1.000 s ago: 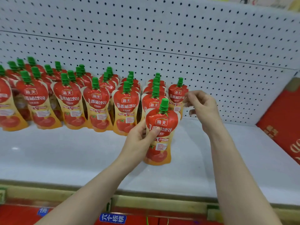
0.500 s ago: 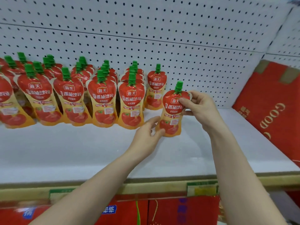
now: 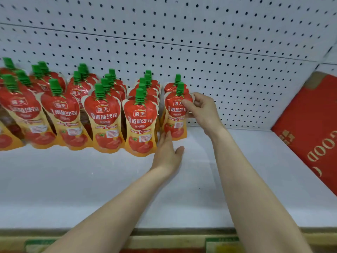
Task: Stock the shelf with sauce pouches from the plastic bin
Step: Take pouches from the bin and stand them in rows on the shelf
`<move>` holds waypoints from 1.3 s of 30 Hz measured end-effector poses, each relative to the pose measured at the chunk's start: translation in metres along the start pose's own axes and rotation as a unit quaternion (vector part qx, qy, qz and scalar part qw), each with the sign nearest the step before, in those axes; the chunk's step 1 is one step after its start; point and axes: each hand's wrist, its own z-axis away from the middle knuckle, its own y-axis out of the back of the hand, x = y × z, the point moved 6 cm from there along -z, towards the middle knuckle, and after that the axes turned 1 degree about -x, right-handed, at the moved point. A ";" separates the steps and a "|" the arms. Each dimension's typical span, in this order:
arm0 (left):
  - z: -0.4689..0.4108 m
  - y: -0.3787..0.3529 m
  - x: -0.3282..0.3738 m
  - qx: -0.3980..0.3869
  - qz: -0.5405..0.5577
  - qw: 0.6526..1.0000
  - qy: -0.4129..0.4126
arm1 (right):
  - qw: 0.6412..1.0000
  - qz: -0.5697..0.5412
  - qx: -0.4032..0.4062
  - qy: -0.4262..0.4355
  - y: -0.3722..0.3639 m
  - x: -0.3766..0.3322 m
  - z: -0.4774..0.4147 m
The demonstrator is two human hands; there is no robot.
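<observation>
Pouches of tomato sauce point(image 3: 107, 121) stand in rows running front to back along the left half of the white shelf point(image 3: 73, 189). Their green caps point up, and the far ends of the rows reach the pegboard back panel point(image 3: 200, 42). At the right end of these rows the person's right hand point(image 3: 204, 112) pinches one sauce pouch point(image 3: 174, 115) by its upper right edge. That pouch stands upright with its base on the shelf, just in front of another pouch point(image 3: 172, 87) that is nearer the panel. The left hand point(image 3: 167, 152) lies low over the shelf with fingers straight and together and thumb spread to the right. Its fingertips are at the pinched pouch's lower left corner, beside the front pouch of the neighbouring row point(image 3: 140, 128). A red carton point(image 3: 313, 128) leans at the far right of the shelf.
</observation>
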 end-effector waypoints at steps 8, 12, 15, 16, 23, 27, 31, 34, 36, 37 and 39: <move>0.000 -0.002 -0.002 -0.007 -0.027 1.000 0.009 | 1.000 0.015 -0.009 0.002 -0.001 0.006 -0.011; 0.002 0.000 -0.001 -0.021 -0.026 0.999 0.020 | 0.998 0.057 0.001 0.000 0.000 0.005 -0.007; 0.008 0.003 0.002 -0.041 -0.027 0.998 0.027 | 0.990 0.135 0.034 -0.012 0.009 0.001 0.010; 0.013 0.005 0.004 -0.049 -0.024 0.998 0.023 | 0.986 0.160 0.050 -0.019 0.014 -0.001 0.020; 0.073 0.026 0.031 -0.064 0.057 0.992 -0.096 | 0.936 0.313 0.159 -0.006 0.049 -0.030 0.158; 0.132 0.023 0.045 -0.115 0.132 0.972 -0.155 | 0.901 0.342 0.265 -0.047 0.057 -0.042 0.293; 0.200 0.003 0.053 -0.187 0.184 0.939 -0.221 | 0.849 0.327 0.388 -0.147 0.055 -0.019 0.448; 0.248 -0.038 0.036 -0.272 0.191 0.914 -0.232 | 0.803 0.292 0.452 -0.256 0.042 0.024 0.560; 0.273 -0.080 0.008 -0.330 0.163 0.906 -0.211 | 0.771 0.260 0.475 -0.334 0.030 0.065 0.624; 0.283 -0.103 -0.010 -0.357 0.148 0.902 -0.193 | 0.757 0.238 0.478 -0.377 0.023 0.089 0.650; 0.303 -0.153 -0.054 -0.413 0.108 0.893 -0.144 | 0.731 0.166 0.475 -0.462 0.004 0.144 0.693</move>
